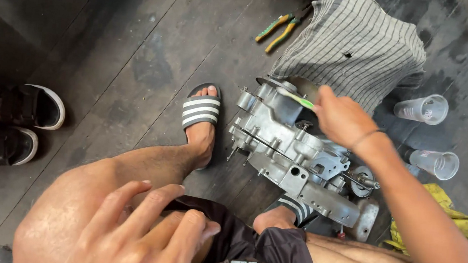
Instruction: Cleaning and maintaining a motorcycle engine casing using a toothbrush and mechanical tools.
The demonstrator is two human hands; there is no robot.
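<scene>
Toothbrush [297, 100], green and white, lies nearly level over the far end of the engine casing [289, 154], its long axis running from the grip toward the upper left, with the head end pointing at the round part on the casing's far edge. The right hand [341, 120] is closed around the brush's handle end, fingers curled about it, a thin band on the wrist. The grey metal casing lies on the dark wooden floor [138, 53], its long axis slanting from upper left to lower right, between two feet in black slides with white stripes: one slide [200, 111] just left of the casing, the other [298, 207] tucked at its near side. The left hand [141, 228] rests on the bare knee on the near left of the casing, fingers loosely spread and holding nothing. Beyond the casing lies a grey striped cloth [356, 46], with green and yellow pliers [281, 28] beside it. Right of the casing stand two clear plastic cups [422, 108] and a yellow rag [443, 217]. Well left of the casing sit black and white shoes [12, 121].
</scene>
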